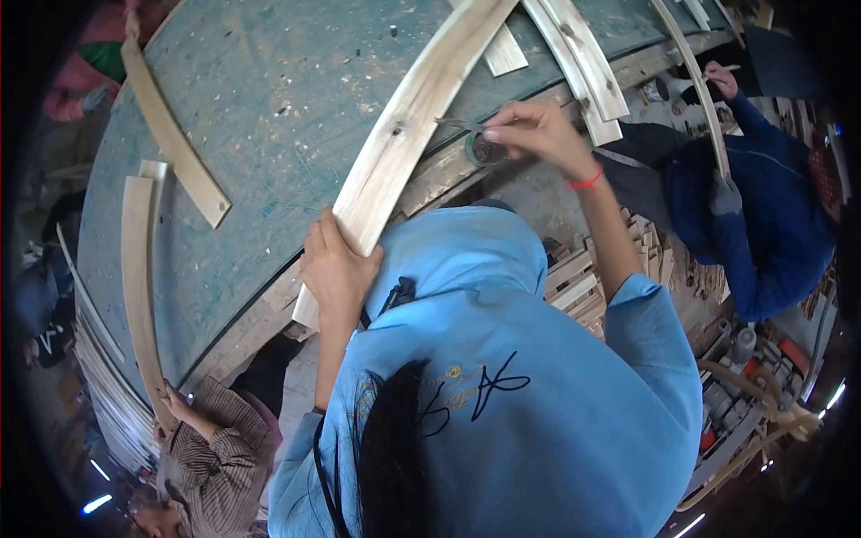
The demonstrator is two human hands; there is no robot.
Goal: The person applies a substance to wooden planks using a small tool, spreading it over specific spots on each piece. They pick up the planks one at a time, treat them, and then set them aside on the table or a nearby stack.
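A long, slightly curved wooden board (404,125) slants over the green table with a dark knot near its middle. My left hand (339,269) is closed around its lower end, near the table's edge. In my right hand (543,134) a thin metal tool (459,123) is pinched, its tip at the board's right edge. I cannot make out the exact kind of tool. Just below those fingers is a small round tin (486,151) with a green rim and dark contents, partly covered by the hand.
Several wooden strips (587,67) lie at the table's far right. Co-workers hold other curved boards (175,134) at the left and a strip (704,81) at the right. The worn table (260,161) has a wooden border. Wood offcuts (574,287) are stacked below it.
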